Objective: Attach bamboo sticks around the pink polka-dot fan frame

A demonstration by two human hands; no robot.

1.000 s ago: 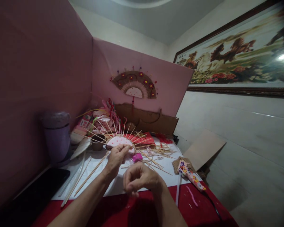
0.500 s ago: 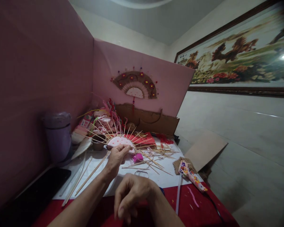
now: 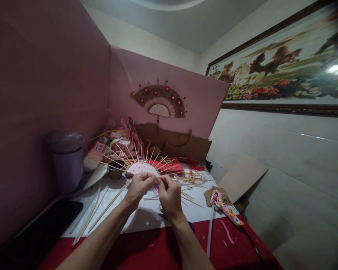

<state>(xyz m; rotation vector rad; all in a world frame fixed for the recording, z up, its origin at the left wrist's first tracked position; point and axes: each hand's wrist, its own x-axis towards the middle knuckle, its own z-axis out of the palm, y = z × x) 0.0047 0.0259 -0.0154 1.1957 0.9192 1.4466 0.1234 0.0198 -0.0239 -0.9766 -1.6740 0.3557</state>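
Note:
A half-round fan, white with red dots and with thin wooden sticks radiating from its curved edge, is raised over the table. My left hand is closed in a pinch on its lower edge. Beside it, my right hand has thumb and index finger pinched at the fan's lower right corner, close to the left fingertips. Whatever lies between the fingertips is mostly hidden. Under the hands, a pink packet is largely covered.
Loose sticks lie right of the fan. A floral glue gun rests at the right edge, with a purple cup and black phone at left. A finished fan hangs on the pink board.
My right hand has risen from the table's front, where it hung loosely, to the fan's lower right corner and closed into a pinch. The left hand keeps its hold.

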